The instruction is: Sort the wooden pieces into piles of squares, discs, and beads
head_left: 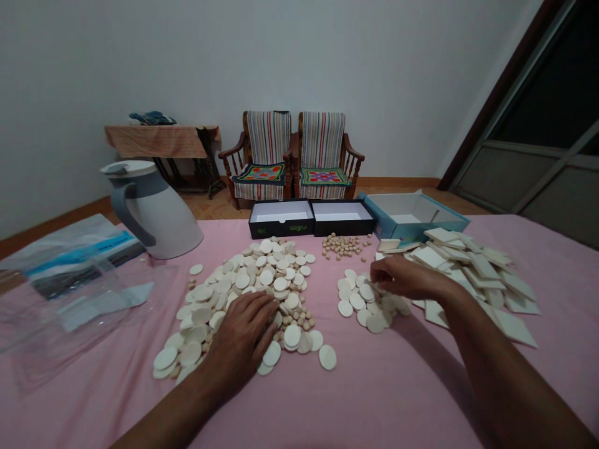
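My left hand [243, 329] lies palm down on the right part of a large heap of pale round wooden discs [242, 280], fingers stretched forward. Small wooden cubes [306, 322] show among the discs beside its fingertips. Above a smaller pile of round discs [357, 301], my right hand [403, 276] is closed, its fingers bent downward. Whether a piece sits in its fingers is hidden. A separate cluster of small wooden cubes [344, 246] lies beyond that pile. Square wooden tiles [484, 265] are heaped right of my right hand, partly behind the forearm.
Two shallow black boxes [282, 227] and a light blue box [421, 215] stand along the far edge of the pink tablecloth [355, 399]. At left are a white-grey jug [171, 218], clear plastic packaging [93, 305] and a blue-white packet [82, 255]. Two wooden armchairs [322, 146] stand beyond.
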A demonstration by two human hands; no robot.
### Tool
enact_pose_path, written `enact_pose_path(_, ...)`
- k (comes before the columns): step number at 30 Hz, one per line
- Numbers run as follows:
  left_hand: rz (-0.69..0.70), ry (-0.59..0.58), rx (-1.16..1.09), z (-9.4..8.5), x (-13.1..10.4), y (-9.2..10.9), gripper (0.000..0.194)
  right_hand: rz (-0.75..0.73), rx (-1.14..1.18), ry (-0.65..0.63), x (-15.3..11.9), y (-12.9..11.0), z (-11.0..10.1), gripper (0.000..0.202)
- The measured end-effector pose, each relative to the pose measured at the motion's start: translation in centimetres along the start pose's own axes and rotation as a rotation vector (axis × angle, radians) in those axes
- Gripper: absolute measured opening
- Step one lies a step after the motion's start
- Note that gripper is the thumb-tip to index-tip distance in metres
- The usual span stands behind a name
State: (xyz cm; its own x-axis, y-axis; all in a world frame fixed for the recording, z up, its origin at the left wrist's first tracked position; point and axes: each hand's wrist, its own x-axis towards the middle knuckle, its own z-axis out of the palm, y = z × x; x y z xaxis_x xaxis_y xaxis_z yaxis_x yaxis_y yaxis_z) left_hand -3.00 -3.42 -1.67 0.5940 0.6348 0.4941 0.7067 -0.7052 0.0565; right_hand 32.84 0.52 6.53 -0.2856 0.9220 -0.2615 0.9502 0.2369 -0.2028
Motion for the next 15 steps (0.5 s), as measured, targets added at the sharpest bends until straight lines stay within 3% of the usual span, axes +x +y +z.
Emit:
enact_pose_path(6,-0.008,-0.007,0.003,0.0,0.0,-0.1,0.03,0.065,-0.051,-0.027,-0.4,0.4,1.7,0.016)
enact_pose_path(15,-0.005,0.004,0.002,0.0,0.1,0.0,0.03,0.06,-0.093,0.015,-0.5,-0.9,3.3,0.012)
